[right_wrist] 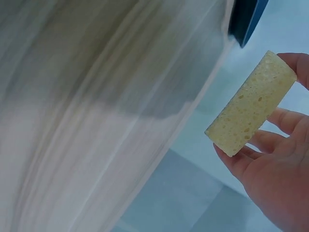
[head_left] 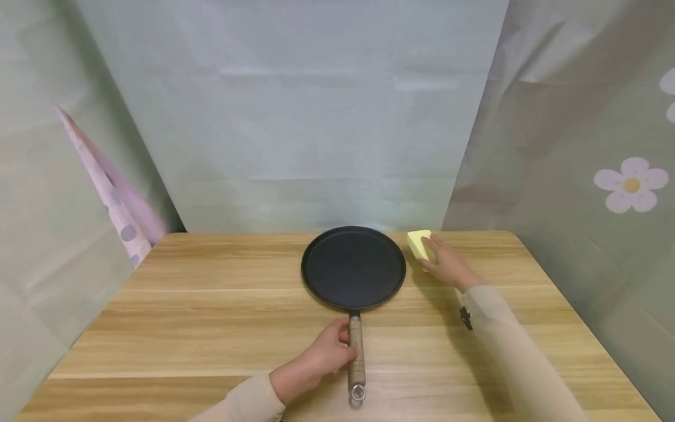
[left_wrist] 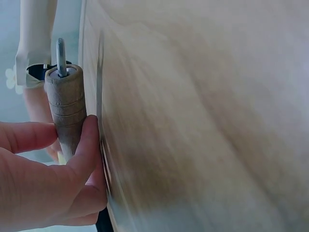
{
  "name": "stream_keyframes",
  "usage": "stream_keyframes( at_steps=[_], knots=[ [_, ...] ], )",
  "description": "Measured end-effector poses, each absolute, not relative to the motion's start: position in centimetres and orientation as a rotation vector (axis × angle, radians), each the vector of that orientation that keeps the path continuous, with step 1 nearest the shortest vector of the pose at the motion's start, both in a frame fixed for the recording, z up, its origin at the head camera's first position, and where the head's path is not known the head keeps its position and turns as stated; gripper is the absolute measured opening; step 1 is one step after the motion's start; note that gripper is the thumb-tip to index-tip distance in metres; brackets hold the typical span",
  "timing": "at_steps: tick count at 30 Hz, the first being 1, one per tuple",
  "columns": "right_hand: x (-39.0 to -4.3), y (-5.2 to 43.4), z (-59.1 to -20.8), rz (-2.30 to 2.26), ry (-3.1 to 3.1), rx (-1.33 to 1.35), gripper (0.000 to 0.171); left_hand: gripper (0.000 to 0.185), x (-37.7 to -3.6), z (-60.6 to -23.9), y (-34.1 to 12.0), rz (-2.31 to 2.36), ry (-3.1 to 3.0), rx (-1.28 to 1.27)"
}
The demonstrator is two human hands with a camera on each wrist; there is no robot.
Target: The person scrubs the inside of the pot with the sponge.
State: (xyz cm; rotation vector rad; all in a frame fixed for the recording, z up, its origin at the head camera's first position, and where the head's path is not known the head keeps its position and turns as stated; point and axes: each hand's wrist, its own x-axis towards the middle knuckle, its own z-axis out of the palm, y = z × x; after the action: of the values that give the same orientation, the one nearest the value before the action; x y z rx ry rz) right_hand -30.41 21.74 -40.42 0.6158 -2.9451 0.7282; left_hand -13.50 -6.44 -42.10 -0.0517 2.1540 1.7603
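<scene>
1. Two hands busy: your left hand (head_left: 323, 353) pinches the wooden handle (head_left: 357, 354), seemingly to steady the dark pan (head_left: 353, 266) near the table's (head_left: 211, 328) far edge.
2. Your right hand (head_left: 447, 262) grips the yellow sponge (right_wrist: 251, 104) just beside the pan, toward the far-right corner; edge hold likely keeps one face free.
3. Pan's underside hidden; can't tell whether it touches the table. Fingers partly cover the sponge.

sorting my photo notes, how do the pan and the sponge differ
The pan is black and round, while the sponge is pale yellow and block-shaped. The pan is much wider than the sponge. The pan looks smooth; the sponge is dotted with pores. The left hand holds the pan's handle, the right hand the sponge's body. Both are held one-handed.
</scene>
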Motion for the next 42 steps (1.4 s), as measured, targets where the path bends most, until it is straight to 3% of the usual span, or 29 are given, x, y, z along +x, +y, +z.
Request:
stream_keyframes(
  at_steps=[24, 42],
  knots=[
    [-30.7, 15.1, -40.1, 0.868, -2.88, 1.106, 0.063, 0.068, -13.7, -42.5, -6.5, 1.964, 1.938, -0.11],
    [-30.1, 11.8, -40.8, 0.814, -2.89, 1.283, 0.059, 0.068, -13.7, -42.7, -6.6, 1.92, 1.971, -0.111]
  ],
)
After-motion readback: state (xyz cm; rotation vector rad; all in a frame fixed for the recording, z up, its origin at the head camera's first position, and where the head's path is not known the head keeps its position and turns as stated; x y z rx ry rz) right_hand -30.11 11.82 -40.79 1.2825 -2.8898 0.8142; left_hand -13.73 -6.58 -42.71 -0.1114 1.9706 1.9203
